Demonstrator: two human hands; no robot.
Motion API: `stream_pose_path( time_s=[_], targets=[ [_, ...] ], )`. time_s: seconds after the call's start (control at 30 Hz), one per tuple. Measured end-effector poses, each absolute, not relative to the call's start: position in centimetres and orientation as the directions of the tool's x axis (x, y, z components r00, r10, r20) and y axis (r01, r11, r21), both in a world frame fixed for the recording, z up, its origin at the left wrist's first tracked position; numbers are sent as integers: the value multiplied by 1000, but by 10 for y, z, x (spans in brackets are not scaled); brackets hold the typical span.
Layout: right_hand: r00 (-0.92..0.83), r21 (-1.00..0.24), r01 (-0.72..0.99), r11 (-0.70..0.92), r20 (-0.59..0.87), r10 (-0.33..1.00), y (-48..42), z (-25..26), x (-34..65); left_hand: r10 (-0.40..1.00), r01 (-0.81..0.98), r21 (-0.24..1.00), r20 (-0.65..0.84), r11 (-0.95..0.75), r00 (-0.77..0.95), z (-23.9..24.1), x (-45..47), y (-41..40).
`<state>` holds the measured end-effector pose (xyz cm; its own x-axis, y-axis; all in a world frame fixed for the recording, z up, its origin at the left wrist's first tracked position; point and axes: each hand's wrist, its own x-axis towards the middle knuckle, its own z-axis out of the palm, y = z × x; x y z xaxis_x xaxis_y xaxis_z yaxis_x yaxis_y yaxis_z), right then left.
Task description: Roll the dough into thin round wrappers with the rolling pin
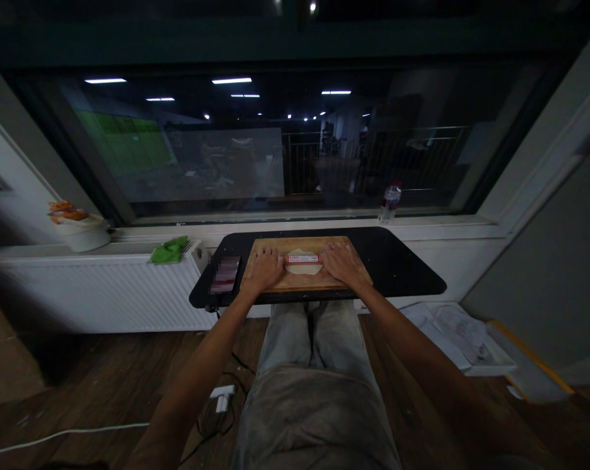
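Observation:
A flat, pale sheet of dough [302, 268] lies on a wooden board [295, 283]. Across it runs a rolling pin [303, 259] with a red and white label at its middle. My left hand [268, 266] is closed over the pin's left end, and my right hand [342, 262] over its right end. Both ends are hidden under my palms and fingers. The dough's edge shows in front of the pin and behind it, between my hands.
The board rests on a black tabletop [403, 261] with a phone [225, 274] at its left. A plastic bottle [389, 202] stands on the windowsill. A green cloth [169, 250] and a white pot [82, 233] sit on the radiator [128, 294]. Cables and a white plug [222, 397] lie on the floor.

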<state>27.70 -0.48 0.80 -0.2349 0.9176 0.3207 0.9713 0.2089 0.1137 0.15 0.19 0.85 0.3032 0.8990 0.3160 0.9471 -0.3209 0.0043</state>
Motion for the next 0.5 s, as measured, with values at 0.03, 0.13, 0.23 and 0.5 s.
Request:
stream_pose_path(
  time_s=[0.03, 0.13, 0.23, 0.5],
  targets=[
    [-220, 102, 975, 197, 318, 922, -8, 10, 276, 901, 949, 16, 320, -314, 293, 9, 2, 0],
    [-208, 90, 978, 189, 313, 927, -18, 17, 271, 903, 956, 11, 332, -294, 273, 10, 5, -10],
    [-212, 100, 977, 189, 310, 927, -27, 23, 267, 903, 962, -29, 337, -273, 266, 12, 7, -21],
    [-182, 105, 982, 155, 342, 922, -44, 23, 261, 916, 965, -23, 311, -261, 255, 7, 4, -45]
  ],
)
